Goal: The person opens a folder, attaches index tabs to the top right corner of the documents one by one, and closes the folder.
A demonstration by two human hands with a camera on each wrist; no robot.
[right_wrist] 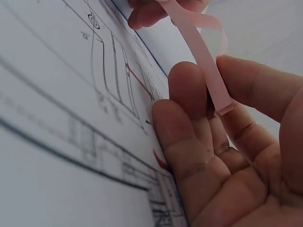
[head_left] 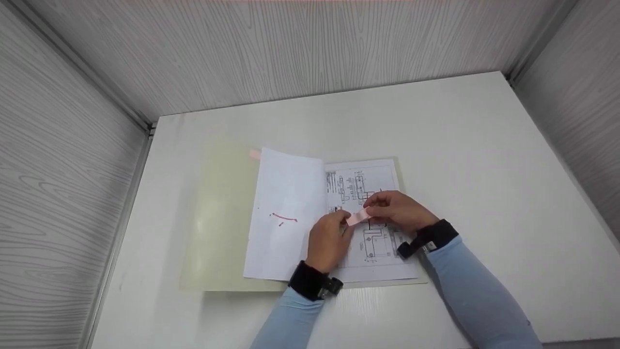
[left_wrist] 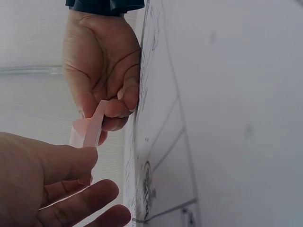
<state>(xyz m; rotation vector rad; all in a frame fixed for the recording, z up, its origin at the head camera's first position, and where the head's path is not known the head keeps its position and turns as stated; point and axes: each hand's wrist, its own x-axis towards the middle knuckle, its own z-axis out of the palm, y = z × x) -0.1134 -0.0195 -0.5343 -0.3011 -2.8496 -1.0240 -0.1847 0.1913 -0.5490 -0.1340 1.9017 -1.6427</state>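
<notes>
Over the open folder, both hands pinch a narrow pink paper strip (head_left: 358,217). The left hand (head_left: 329,242) holds its left end between thumb and fingers, while the right hand (head_left: 402,212) grips the other end. In the right wrist view the pink strip (right_wrist: 203,56) bends back in a loop, one end lying between the right thumb and fingers. Seen from the left wrist, the strip (left_wrist: 90,130) spans the gap between the hands. Below them lies a printed page of technical drawings (head_left: 373,252), partly covered by the hands.
The pale yellow-green folder (head_left: 218,218) lies open on the white table (head_left: 484,169). A turned white sheet (head_left: 290,189) with a red pen mark rests on its left side. Near that sheet's top corner, a pink tab (head_left: 254,154) sticks out. Grey wood-grain panels (head_left: 290,48) surround the table.
</notes>
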